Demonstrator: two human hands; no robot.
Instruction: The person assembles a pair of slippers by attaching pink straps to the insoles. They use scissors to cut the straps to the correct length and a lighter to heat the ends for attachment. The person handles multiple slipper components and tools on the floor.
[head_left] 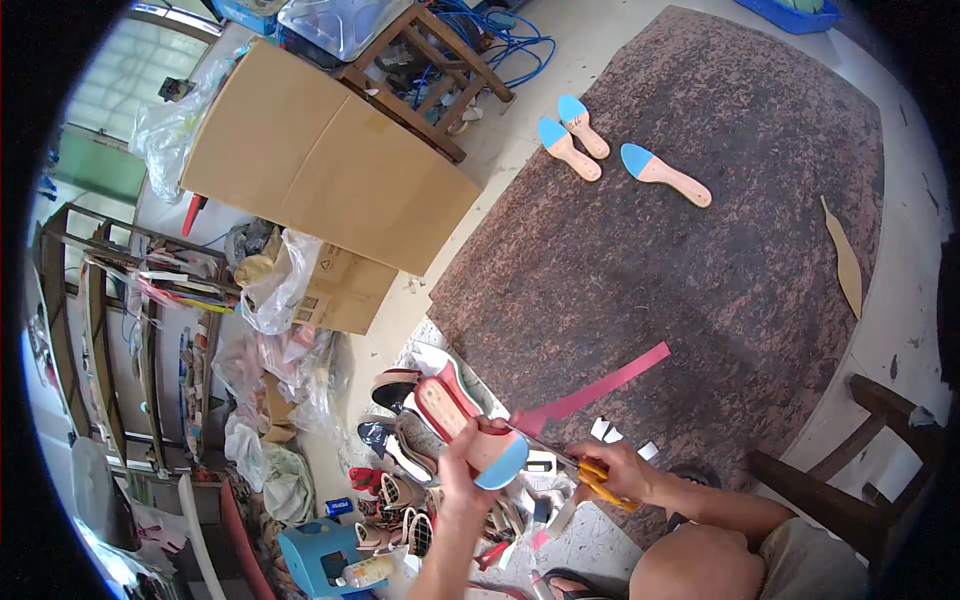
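Observation:
My left hand (462,468) is closed around an insole (502,456) with a blue toe, a beige heel part and red edging round the heel. Orange-handled scissors (598,482) are in my right hand (622,470), their blades pointing at the insole's side. From beside the insole a dark pink strip (610,382) runs out to the upper right over the mat. I cannot tell whether the blades touch the strip. Three more insoles, two side by side (574,148) and one apart (668,176), lie on the far part of the mat.
A dark mottled mat (640,270) covers much of the floor. Shoes and scraps (405,500) are heaped below my left hand, near a blue box (318,553). A large cardboard box (320,160) stands at left. At right is a wooden stool (850,480); a tan strip (844,262) lies farther off.

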